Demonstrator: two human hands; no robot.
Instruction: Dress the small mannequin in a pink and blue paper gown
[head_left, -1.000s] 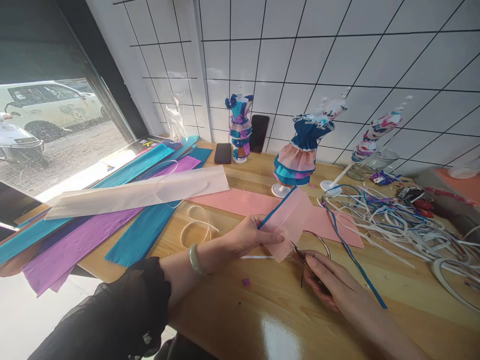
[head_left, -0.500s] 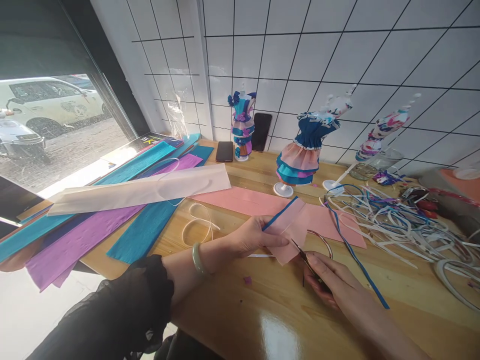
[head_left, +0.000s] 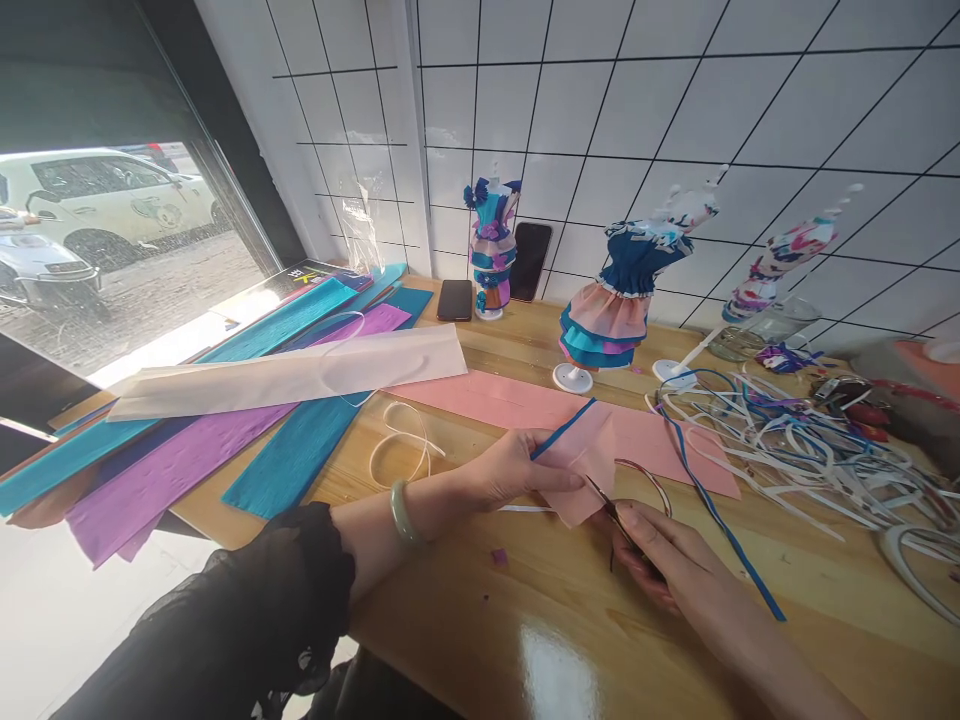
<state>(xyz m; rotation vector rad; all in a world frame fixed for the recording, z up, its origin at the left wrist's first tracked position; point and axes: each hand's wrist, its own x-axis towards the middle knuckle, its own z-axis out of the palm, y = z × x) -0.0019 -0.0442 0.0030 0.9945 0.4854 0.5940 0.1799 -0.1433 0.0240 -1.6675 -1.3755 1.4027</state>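
Note:
My left hand [head_left: 529, 468] pinches a small piece of pink crepe paper [head_left: 592, 450] that has a dark blue strip [head_left: 564, 428] along its upper left edge. A pair of scissors [head_left: 621, 524] sits in my right hand [head_left: 664, 555], fingers wrapped round the handles. The blades meet the paper's lower right side, close to my left thumb; the handles are mostly covered by my fingers. Behind the held piece, a long pink paper strip [head_left: 510, 398] lies on the wooden table [head_left: 450, 620].
Blue, purple and cream paper strips [head_left: 300, 372] lie at the left. Small dress forms stand at the back, one in a ruffled dress [head_left: 606, 310]. Two phones [head_left: 455, 300] are near the wall. Tangled white and blue ribbons [head_left: 780, 440] and a glass jar [head_left: 787, 328] occupy the right.
The view has shifted slightly, so the scene sits a little differently in the picture. Both hands keep their hold, and the scissors stay at the pink paper's edge.

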